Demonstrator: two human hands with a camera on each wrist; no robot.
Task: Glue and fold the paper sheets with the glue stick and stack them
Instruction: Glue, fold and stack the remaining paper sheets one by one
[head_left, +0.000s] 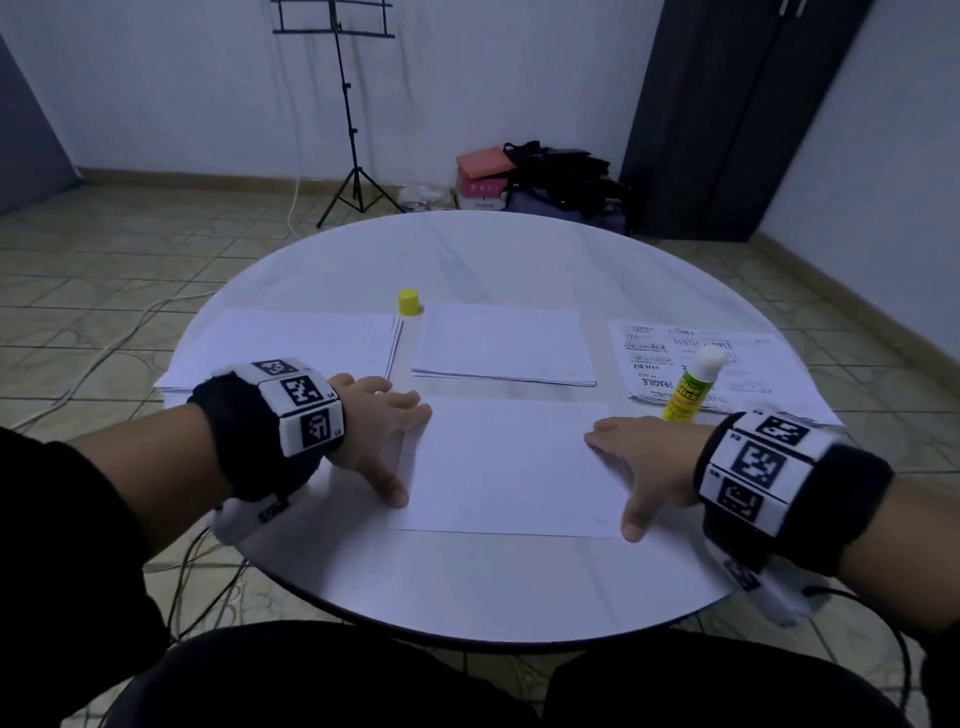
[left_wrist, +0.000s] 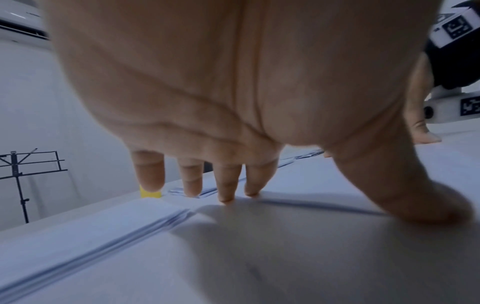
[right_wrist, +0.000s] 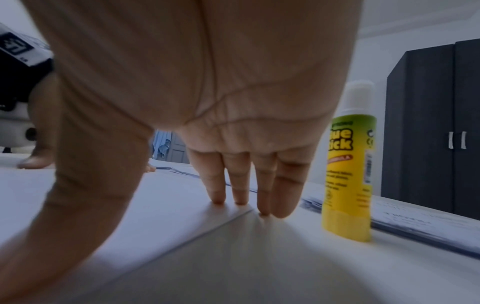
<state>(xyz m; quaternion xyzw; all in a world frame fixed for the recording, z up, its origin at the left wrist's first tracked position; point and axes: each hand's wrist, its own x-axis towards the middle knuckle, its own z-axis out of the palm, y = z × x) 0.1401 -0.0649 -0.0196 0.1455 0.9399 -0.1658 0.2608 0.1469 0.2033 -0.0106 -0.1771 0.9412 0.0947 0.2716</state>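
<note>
Head view: left hand (head_left: 382, 436) and right hand (head_left: 647, 470), fingers spread straight, flat on the paper sheet (head_left: 511, 467) edges.

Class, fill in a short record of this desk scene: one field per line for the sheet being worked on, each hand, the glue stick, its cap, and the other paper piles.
Working sheet: white sheet, flat, nearest the person
Left hand: fingers spread, pressing the sheet's left edge
Right hand: fingers straight, pressing the right edge
Glue stick: upright, uncapped, beside right hand
Cap: yellow, farther back
Other piles: left stack, middle stack, printed sheets
</note>
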